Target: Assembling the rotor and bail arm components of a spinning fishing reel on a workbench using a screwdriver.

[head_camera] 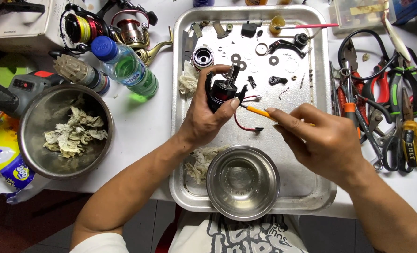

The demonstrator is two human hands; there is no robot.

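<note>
In the middle of the frame the left hand is closed around a black reel body; the fingers wrap its left side and the thumb presses on its lower right side, so the grip is clamped firmly on this part. The reel body is lifted a little above the metal tray, in the centre of it. The right hand comes from the lower right and holds a thin yellow tool between the thumb and the first fingers, in the way one holds a pen; this grip is closed tightly on the handle. The dark tip of the tool points to the left and comes just beside the left thumb and the reel body, but I cannot tell if it touches the body. A thin red wire curves under the tool, over the tray. In the upper part of the tray lie small parts: washers, a silver spool and a black crank arm. At the lower edge of the tray stands a small steel bowl, with crumpled tissue just to its left. At the left of the frame, on the white worktop, there is a bigger steel bowl with used tissue, and above it a green plastic bottle lies on its side. At the right edge many pliers lie together.
</note>
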